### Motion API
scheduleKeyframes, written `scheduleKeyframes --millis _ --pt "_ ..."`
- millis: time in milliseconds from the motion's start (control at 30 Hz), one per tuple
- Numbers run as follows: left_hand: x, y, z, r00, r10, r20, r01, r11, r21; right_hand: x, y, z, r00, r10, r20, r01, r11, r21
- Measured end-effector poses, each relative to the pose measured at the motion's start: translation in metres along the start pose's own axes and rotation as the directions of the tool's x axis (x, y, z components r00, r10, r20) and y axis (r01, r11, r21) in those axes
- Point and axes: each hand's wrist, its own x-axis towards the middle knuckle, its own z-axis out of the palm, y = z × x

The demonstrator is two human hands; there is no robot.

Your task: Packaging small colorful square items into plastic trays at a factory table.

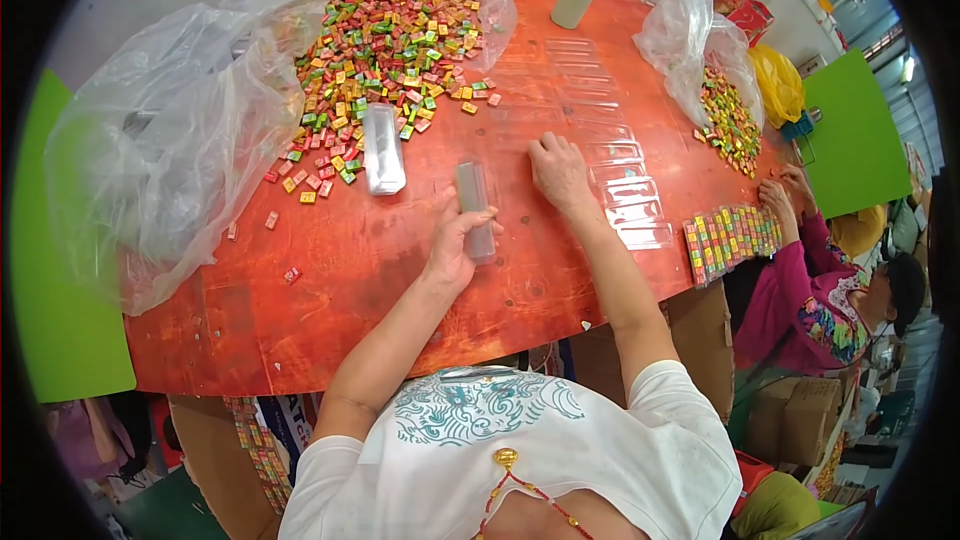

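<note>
At the near middle of the orange surface (330, 290):
clear tray in hand: long narrow plastic tray (474, 208), held upright-ish on its end or edge, just in front of the person; looks empty, so likely lifted for filling.
left hand (455, 245): fingers (478, 223) closed round the tray's lower half, thumb side toward the candy pile; forearm comes in from the lower edge, wrist straight.
right hand (558, 172): flat, palm down, fingers spread and holding nothing; rests at the near end of the row of empty clear trays (610, 155), within reach for the next one.
second tray: another clear tray (382, 148) lies flat at the edge of the pile.
candy pile: small coloured wrapped candies (390, 50) spilling from an open plastic bag (170, 140), far left.
co-worker: filled trays (730, 238) and a second bag of candies (725, 120) on the right.
</note>
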Motion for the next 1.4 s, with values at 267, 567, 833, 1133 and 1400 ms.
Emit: scheduleKeyframes --millis 267,567,833,1133,1400 --pt "-0.009 0.003 0.023 0.995 0.081 0.05 -0.084 0.995 0.053 -0.016 -0.068 -0.068 0.853 0.105 0.511 -0.519 0.082 0.851" --pt "-0.018 -0.005 0.014 0.98 -0.099 0.172 0.119 0.987 -0.111 -0.038 -0.06 -0.08 0.779 0.098 0.619 -0.563 -0.326 0.76" --pt "-0.022 -0.006 0.002 0.999 -0.043 -0.002 0.042 0.992 -0.116 -0.034 -0.02 -0.05 0.953 0.161 -0.255 -0.105 0.97 0.22" --pt "-0.029 -0.008 0.009 1.0 0.019 0.004 -0.019 1.0 0.01 -0.04 -0.063 -0.06 0.966 0.246 0.083 -0.243 0.745 0.622" --pt "-0.032 -0.009 0.023 0.983 0.114 0.145 -0.121 0.992 0.044 -0.047 -0.077 -0.09 0.821 0.025 0.57 -0.548 -0.242 0.801"
